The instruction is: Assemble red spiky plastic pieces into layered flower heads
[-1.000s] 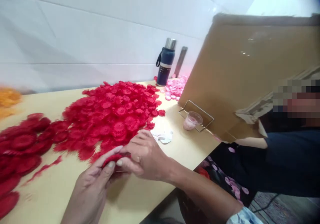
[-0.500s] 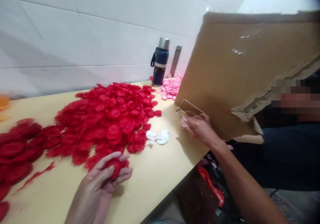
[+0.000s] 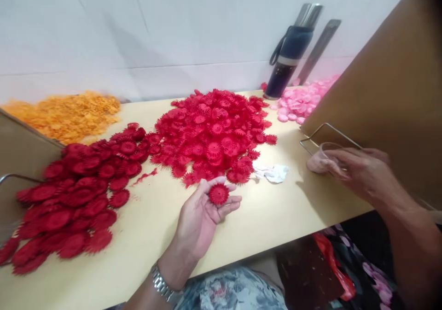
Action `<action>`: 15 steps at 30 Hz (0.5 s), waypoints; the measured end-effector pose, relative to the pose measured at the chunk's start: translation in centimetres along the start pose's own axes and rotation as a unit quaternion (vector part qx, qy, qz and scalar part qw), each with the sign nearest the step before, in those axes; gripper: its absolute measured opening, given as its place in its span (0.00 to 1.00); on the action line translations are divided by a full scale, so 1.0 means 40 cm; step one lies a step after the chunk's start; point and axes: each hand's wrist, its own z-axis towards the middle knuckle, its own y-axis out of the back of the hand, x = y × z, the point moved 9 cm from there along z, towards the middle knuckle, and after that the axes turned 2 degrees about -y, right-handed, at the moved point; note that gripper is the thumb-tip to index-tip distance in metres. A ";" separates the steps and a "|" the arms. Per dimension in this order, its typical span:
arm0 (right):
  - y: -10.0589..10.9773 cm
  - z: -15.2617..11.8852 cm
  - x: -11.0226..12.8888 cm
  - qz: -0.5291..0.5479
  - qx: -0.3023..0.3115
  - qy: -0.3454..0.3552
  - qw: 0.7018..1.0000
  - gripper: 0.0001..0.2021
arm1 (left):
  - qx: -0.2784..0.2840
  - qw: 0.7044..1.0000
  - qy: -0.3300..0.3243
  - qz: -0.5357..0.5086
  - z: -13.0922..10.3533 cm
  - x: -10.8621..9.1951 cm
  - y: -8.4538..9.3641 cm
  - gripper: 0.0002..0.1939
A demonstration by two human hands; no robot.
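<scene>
My left hand (image 3: 203,218), palm up with a watch on the wrist, holds a red frilled flower disc (image 3: 218,194) on its fingers. The thumb is partly behind the disc. My right hand (image 3: 366,169) has its fingers round a small clear cup (image 3: 319,158) at the right, beside a bent metal wire (image 3: 326,125). A large heap of red flower discs (image 3: 216,128) lies beyond my left hand. Darker red discs (image 3: 83,190) form another heap to the left. Between my hands, crumpled white tissue (image 3: 276,173) rests on the table (image 3: 272,213).
Orange petals (image 3: 81,112) lie at the back left, pink petals (image 3: 300,100) at the back right. A dark blue flask (image 3: 290,52) stands by the wall. Cardboard (image 3: 393,93) rises at the right, more cardboard (image 3: 27,155) at the left. A red bag (image 3: 334,266) hangs below the table edge.
The view has swung left, bringing the orange petals and left cardboard in. My left thumb has moved off the red disc, whose face now shows. The other person has left the view.
</scene>
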 end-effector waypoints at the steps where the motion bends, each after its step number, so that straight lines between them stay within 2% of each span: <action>1: 0.010 0.001 0.017 -0.048 0.008 0.001 0.999 0.08 | 0.001 1.000 0.002 -0.005 -0.001 0.002 0.001 0.16; 2: 0.017 0.002 0.040 -0.091 0.015 -0.001 0.996 0.09 | 0.001 1.000 0.002 -0.010 -0.002 0.003 0.002 0.16; 4: 0.042 0.006 0.118 -0.103 -0.031 0.011 0.994 0.08 | 0.004 1.000 0.002 -0.021 -0.004 0.006 0.000 0.16; 5: 0.030 0.008 0.162 -0.046 -0.016 0.006 0.999 0.07 | 0.007 1.000 0.004 -0.028 -0.004 0.009 -0.002 0.16; 6: 0.024 0.008 0.230 0.024 -0.031 0.042 0.998 0.07 | 0.011 0.999 0.004 -0.035 -0.005 0.011 -0.006 0.16; 9: -0.060 -0.010 0.448 0.162 0.028 0.165 0.972 0.11 | 0.014 0.998 0.000 -0.064 -0.010 0.014 -0.013 0.15; 11: -0.125 -0.033 0.559 0.198 0.071 0.215 0.954 0.13 | -0.001 0.996 0.003 -0.084 -0.015 0.018 -0.006 0.14; 13: -0.179 -0.054 0.620 0.188 0.094 0.223 0.952 0.14 | -0.022 0.994 0.013 -0.102 -0.023 0.022 0.006 0.14; 15: -0.213 -0.075 0.648 0.182 0.115 0.222 0.951 0.17 | -0.036 0.993 0.019 -0.112 -0.030 0.021 0.017 0.15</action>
